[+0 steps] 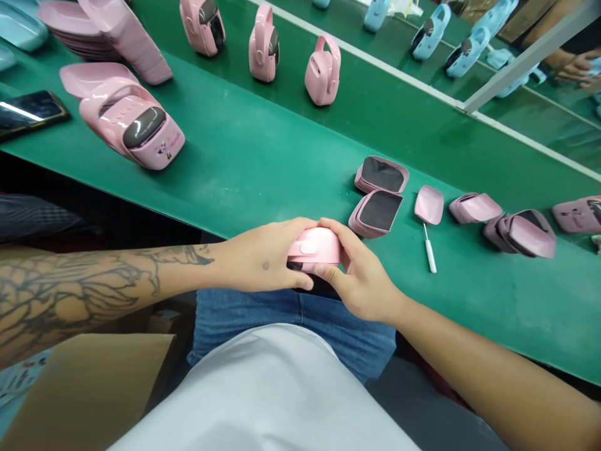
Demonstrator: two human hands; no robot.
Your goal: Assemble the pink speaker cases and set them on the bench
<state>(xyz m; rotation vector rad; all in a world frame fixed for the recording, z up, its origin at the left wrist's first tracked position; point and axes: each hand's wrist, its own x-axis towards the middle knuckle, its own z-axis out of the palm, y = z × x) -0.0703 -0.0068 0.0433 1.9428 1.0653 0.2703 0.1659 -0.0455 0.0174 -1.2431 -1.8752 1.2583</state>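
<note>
A glossy pink plastic housing with a dark part on its underside is held between both hands, close to the bench's front edge. My left hand is closed around its left side, thumb low. From the right, my right hand wraps it, with the thumb against its lower front and the fingers over the top. Much of the housing is hidden by my fingers. Nearest to the right hand lie stacks of pink shells with dark panels. A white-handled screwdriver rests by a single pink cover.
On the green bench at left are a pink handled unit, stacked pink covers and a phone. Several pink handled units line the back. More shells sit right. Beyond the rail, blue units and another person's hands appear.
</note>
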